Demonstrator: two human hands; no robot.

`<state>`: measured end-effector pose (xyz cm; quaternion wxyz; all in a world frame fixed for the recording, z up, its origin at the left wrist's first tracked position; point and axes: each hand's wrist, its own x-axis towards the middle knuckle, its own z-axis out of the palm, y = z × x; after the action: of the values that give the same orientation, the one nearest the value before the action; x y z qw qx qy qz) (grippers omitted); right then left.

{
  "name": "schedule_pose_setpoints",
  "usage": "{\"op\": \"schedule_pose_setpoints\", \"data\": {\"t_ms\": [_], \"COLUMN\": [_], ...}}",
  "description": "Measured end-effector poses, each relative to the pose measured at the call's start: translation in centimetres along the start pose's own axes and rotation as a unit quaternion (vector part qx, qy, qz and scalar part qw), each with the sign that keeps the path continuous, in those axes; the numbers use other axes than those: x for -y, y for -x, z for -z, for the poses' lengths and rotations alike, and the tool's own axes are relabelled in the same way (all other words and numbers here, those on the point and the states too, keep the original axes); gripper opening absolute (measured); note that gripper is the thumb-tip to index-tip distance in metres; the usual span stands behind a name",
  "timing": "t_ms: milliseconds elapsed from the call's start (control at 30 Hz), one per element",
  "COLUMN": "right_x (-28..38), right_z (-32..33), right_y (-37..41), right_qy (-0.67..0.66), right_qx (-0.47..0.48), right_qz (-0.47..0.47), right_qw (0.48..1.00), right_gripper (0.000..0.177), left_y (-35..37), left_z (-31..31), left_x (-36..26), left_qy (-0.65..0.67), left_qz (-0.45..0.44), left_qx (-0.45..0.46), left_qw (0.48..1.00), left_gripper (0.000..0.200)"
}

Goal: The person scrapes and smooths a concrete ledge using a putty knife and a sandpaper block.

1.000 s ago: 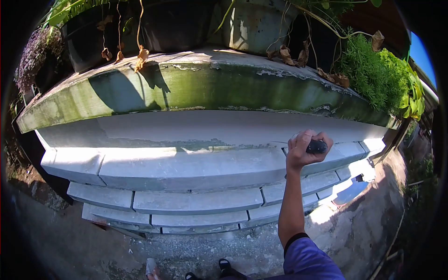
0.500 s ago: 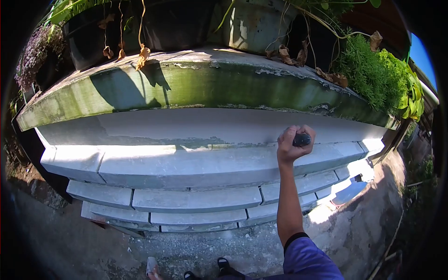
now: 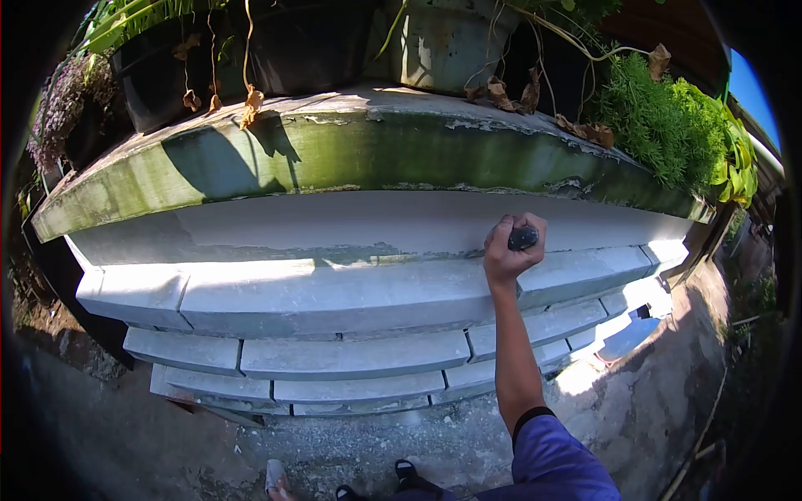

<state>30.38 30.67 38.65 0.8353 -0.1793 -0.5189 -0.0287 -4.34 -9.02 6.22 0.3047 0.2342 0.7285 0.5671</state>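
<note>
My right hand is closed around a black-handled tool, its rounded handle end pointing up at me. The tool's working end is hidden behind the fist. This hand is against or just in front of the smooth pale wall strip under the mossy ledge; contact cannot be made out. Along that strip's lower left, the coating ends in a ragged edge over a darker grey patch. At the bottom edge, part of my left hand shows, with a pale flat piece at its fingers.
A green-stained ledge overhangs the wall, carrying dark plant pots and a grey pot. Dry leaves and stems hang over its edge. Pale block courses step out below. My sandalled feet stand on rough concrete.
My right hand has shifted slightly left and up along the wall strip with the black-handled tool. The camera view has moved a little; the left hand stays low.
</note>
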Motion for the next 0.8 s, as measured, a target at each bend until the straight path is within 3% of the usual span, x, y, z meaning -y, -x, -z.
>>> {"op": "schedule_pose_setpoints", "data": {"t_ms": [33, 67, 167, 200, 300, 333, 433, 467, 567, 700, 800], "right_x": [-0.8, 1.7, 1.1, -0.8, 1.8, 3.0, -1.6, -1.5, 2.1, 0.2, 2.5], "right_z": [0.0, -0.4, -0.9, -1.1, -0.7, -0.7, -0.5, -0.4, -0.4, -1.4, -1.0], "right_y": [-0.1, -0.4, -0.4, -0.9, -0.3, -0.6, -0.5, -0.9, -0.2, -0.7, -0.9], "right_qy": [0.04, -0.048, -0.026, 0.199, -0.036, -0.057, 0.127, 0.119, -0.105, 0.014, -0.069], "right_qx": [0.016, -0.016, -0.036, 0.03, -0.03, -0.034, 0.024, 0.052, -0.022, 0.019, -0.037], "right_qz": [0.021, -0.019, -0.011, 0.172, -0.007, 0.035, 0.117, 0.124, -0.033, 0.019, -0.014], "right_qw": [0.999, 0.999, 0.999, 0.964, 0.999, 0.997, 0.985, 0.984, 0.994, 1.0, 0.997], "right_gripper": [0.016, 0.015, 0.02, 0.02, 0.02, 0.019, 0.02, 0.019, 0.015, 0.016, 0.016], "left_y": [-0.2, -0.4, -0.5, -0.5, -0.8, -0.9, -0.8, -0.7, -0.6, -0.4, -0.4], "left_z": [0.1, 0.0, 0.3, 0.5, 0.6, 0.7, 0.9, 0.8, 0.8, 0.9, 1.0], "left_x": [-0.1, -0.2, -0.2, -0.3, -0.1, -0.1, -0.1, 0.0, 0.1, 0.3, 0.6], "left_qy": [-0.001, 0.002, -0.001, -0.006, -0.005, -0.005, -0.013, -0.01, -0.007, -0.011, -0.008], "left_qz": [-0.002, 0.0, 0.001, 0.003, 0.0, 0.0, 0.0, 0.001, 0.004, 0.005, 0.004], "left_qx": [-0.003, -0.005, -0.007, -0.005, -0.005, -0.007, -0.003, -0.004, -0.008, -0.002, -0.001], "left_qw": [1.0, 1.0, 1.0, 1.0, 1.0, 1.0, 1.0, 1.0, 1.0, 1.0, 1.0], "left_gripper": [0.053, 0.053, 0.053, 0.053, 0.054, 0.054, 0.054, 0.055, 0.055, 0.056, 0.056]}}
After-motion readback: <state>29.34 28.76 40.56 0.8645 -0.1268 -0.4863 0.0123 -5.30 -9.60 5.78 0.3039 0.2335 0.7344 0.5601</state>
